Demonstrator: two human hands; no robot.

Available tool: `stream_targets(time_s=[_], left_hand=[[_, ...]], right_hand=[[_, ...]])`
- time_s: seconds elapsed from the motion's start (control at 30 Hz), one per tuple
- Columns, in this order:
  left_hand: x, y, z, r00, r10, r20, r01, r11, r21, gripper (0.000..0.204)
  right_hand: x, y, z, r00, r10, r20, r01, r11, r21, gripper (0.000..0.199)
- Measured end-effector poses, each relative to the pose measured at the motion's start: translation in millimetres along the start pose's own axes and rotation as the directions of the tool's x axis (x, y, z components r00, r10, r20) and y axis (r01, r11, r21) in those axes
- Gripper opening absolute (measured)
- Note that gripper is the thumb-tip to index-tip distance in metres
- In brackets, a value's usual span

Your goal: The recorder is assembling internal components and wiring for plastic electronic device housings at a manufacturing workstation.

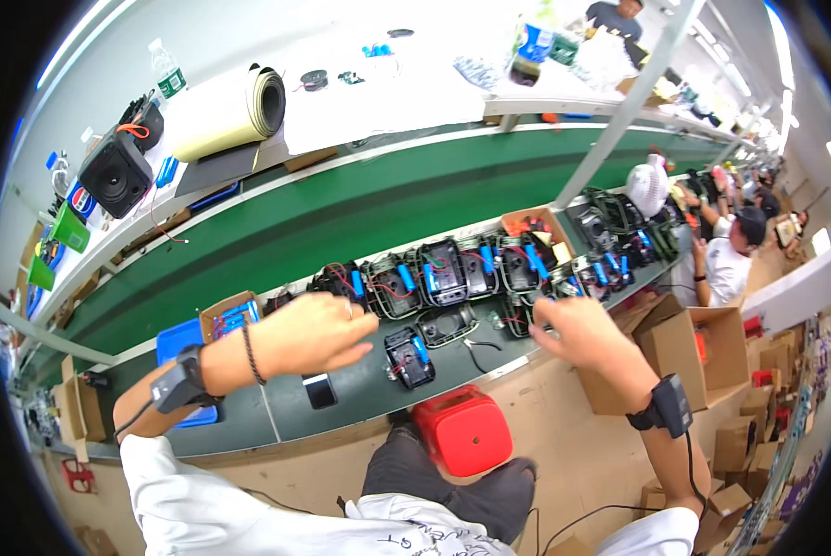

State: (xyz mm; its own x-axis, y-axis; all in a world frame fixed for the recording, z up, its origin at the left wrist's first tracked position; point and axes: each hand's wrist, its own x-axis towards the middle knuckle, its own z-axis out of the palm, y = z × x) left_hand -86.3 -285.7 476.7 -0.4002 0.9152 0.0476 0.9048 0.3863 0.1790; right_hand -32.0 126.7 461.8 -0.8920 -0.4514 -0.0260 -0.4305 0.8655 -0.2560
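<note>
1. Left hand [321, 332], back upward, hovers above the desk [365, 398] at the left end of a row of housings; fingers loosely bent, tips a little apart, nothing visible between them.
2. Black housings [445, 295] stand side by side along the far part of the desk, between and beyond the two hands; they are open plastic shells, most showing blue cells [406, 278] and thin red wires; one nearer housing [411, 371] sits apart at the front, a blue cell at its right side.
3. Right hand [578, 332] hovers over the right part of the row; thumb and fingers spread apart, nothing visible in its hold; dark-handled pliers [482, 355] lie to its left.
4. Labels, left to right: a blue can [82, 201] with a printed emblem; a clear bottle [167, 71] with a green label; a larger bottle [532, 46] with a blue label; dark lettering also crosses the wearer's white shirt [249, 519].
5. The desk is dark green, with a blue tray [167, 345] and a phone [320, 391] at left; a green panel [341, 218] rises behind, below a white shelf [378, 116]; a red stool [462, 431] stands on the floor; at right are cardboard boxes [712, 366] and a seated co-worker [729, 269].
</note>
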Motion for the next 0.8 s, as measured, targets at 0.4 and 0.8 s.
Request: stream_targets(time_s=[0.4,0.8], left_hand=[[-52.3,5.4,331.9,0.767,-0.641,0.037,0.630,0.740,-0.234,0.035],[-12.0,37.2,442.6,0.538,-0.749,-0.388,0.712,0.650,-0.267,0.025]], right_hand=[[15.7,153.3,285.1,0.890,-0.427,0.159,0.355,0.869,0.343,0.070],[25.2,182.4,372.0,0.799,-0.601,-0.019,0.580,0.763,0.287,0.069]])
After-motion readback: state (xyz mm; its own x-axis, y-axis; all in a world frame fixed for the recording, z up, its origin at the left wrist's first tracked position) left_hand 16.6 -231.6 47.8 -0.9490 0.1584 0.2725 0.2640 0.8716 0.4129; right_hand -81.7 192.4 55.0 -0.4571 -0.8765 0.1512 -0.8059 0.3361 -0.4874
